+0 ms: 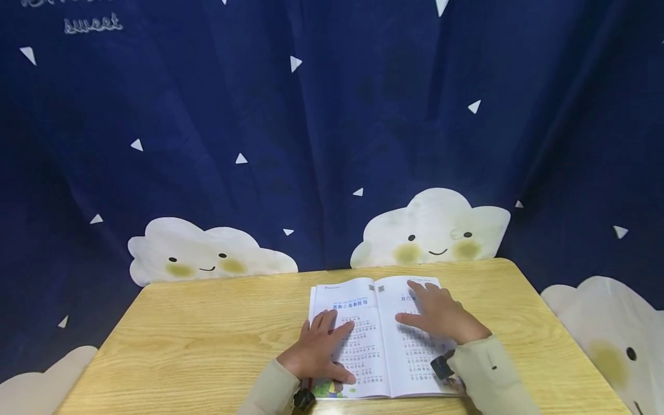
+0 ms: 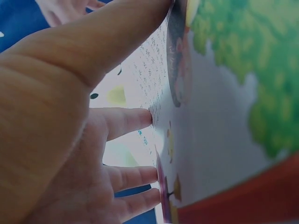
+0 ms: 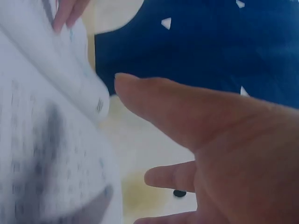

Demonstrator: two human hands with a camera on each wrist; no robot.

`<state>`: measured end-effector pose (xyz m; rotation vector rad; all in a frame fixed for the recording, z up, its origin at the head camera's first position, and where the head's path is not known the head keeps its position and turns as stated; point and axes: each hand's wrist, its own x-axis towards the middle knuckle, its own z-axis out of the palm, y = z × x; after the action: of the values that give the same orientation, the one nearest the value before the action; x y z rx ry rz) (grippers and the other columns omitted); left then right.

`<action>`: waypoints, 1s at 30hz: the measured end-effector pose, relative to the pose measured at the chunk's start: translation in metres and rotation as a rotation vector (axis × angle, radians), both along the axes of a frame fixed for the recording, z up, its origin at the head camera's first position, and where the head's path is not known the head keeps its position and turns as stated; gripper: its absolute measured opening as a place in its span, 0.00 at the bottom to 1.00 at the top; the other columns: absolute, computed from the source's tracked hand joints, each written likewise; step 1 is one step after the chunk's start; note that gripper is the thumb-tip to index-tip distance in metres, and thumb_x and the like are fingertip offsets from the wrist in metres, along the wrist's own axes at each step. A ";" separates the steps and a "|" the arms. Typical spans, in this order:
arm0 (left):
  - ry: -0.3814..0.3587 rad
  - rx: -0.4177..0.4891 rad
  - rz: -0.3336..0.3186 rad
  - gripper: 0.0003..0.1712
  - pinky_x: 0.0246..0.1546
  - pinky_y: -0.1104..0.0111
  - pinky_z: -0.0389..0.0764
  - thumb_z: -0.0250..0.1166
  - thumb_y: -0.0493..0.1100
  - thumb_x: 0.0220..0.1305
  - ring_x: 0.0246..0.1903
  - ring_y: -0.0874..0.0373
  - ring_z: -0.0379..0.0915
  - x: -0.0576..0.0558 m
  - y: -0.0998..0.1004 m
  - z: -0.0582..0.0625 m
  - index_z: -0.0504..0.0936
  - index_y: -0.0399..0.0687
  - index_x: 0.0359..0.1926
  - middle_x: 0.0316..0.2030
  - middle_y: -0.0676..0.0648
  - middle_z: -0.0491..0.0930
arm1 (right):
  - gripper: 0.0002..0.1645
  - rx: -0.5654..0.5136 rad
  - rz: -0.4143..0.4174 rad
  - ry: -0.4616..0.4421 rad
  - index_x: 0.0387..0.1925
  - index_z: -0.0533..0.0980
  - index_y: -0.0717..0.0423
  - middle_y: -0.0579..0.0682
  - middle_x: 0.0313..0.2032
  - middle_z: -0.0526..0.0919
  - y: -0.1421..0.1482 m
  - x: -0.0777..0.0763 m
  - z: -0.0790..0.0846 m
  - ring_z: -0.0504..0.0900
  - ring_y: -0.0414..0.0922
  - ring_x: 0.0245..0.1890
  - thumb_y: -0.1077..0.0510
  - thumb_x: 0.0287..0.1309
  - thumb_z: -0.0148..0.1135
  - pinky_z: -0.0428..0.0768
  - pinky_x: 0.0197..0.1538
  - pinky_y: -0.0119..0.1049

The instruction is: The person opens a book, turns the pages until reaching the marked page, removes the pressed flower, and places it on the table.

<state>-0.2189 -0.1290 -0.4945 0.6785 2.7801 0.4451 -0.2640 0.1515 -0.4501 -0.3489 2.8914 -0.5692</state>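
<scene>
An open book (image 1: pixel 389 351) lies on the wooden table, its two pages printed with lines of characters and blue headings. My left hand (image 1: pixel 320 349) rests on the left page with fingers spread; in the left wrist view its fingertips (image 2: pixel 145 117) touch the paper, near a green tree picture (image 2: pixel 275 70). Over the right page is my right hand (image 1: pixel 441 314), fingers extended and thumb pointing toward the spine. The right wrist view shows that hand (image 3: pixel 224 140) slightly raised from the page (image 3: pixel 56 154), with a shadow on the print. Nothing is held in it.
The light wooden table (image 1: pixel 197 340) extends to both sides of the book. Behind it hangs a dark blue curtain (image 1: pixel 321 115) with white triangles and smiling clouds (image 1: pixel 436 225). Dark wrist straps (image 1: pixel 303 399) sit at both sleeves (image 1: pixel 493 374).
</scene>
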 end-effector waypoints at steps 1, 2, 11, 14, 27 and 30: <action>-0.003 0.004 0.003 0.60 0.64 0.38 0.49 0.69 0.75 0.40 0.70 0.40 0.42 0.000 0.000 0.000 0.60 0.60 0.73 0.72 0.39 0.49 | 0.58 0.007 -0.010 -0.008 0.72 0.58 0.58 0.70 0.67 0.60 0.002 -0.002 -0.001 0.60 0.71 0.63 0.28 0.50 0.62 0.63 0.54 0.72; -0.003 0.011 0.006 0.60 0.63 0.38 0.49 0.70 0.74 0.40 0.70 0.40 0.42 0.000 0.000 0.001 0.60 0.60 0.73 0.72 0.38 0.49 | 0.59 0.012 -0.017 -0.012 0.72 0.57 0.59 0.70 0.67 0.60 0.005 -0.003 -0.002 0.60 0.71 0.63 0.28 0.49 0.62 0.62 0.53 0.72; -0.005 0.008 0.034 0.60 0.64 0.38 0.47 0.70 0.75 0.40 0.71 0.41 0.41 0.002 -0.002 -0.001 0.60 0.61 0.73 0.72 0.40 0.48 | 0.64 -0.074 -0.087 -0.053 0.74 0.51 0.60 0.67 0.71 0.55 0.016 -0.005 -0.012 0.56 0.70 0.66 0.28 0.47 0.65 0.57 0.58 0.72; -0.005 0.008 0.035 0.60 0.65 0.38 0.47 0.70 0.75 0.40 0.71 0.41 0.41 0.002 -0.002 -0.002 0.60 0.61 0.73 0.72 0.40 0.49 | 0.65 -0.101 -0.100 -0.059 0.74 0.50 0.60 0.66 0.71 0.54 0.020 -0.004 -0.015 0.55 0.69 0.67 0.29 0.46 0.66 0.56 0.60 0.71; -0.020 0.001 0.036 0.60 0.65 0.38 0.46 0.70 0.75 0.38 0.71 0.41 0.41 0.002 0.000 -0.002 0.60 0.62 0.73 0.73 0.40 0.47 | 0.71 -0.089 -0.108 -0.094 0.74 0.50 0.58 0.67 0.72 0.50 0.023 -0.004 -0.024 0.50 0.71 0.69 0.24 0.39 0.67 0.54 0.59 0.74; -0.021 0.005 0.032 0.60 0.65 0.38 0.46 0.70 0.75 0.38 0.71 0.41 0.41 0.001 0.001 -0.001 0.60 0.62 0.73 0.73 0.40 0.47 | 0.72 -0.073 -0.100 -0.088 0.74 0.50 0.59 0.66 0.72 0.53 0.023 -0.004 -0.025 0.51 0.69 0.69 0.22 0.37 0.66 0.53 0.58 0.75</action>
<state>-0.2180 -0.1280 -0.4955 0.6275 2.7747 0.4623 -0.2683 0.1750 -0.4750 -0.1855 2.8212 -0.6895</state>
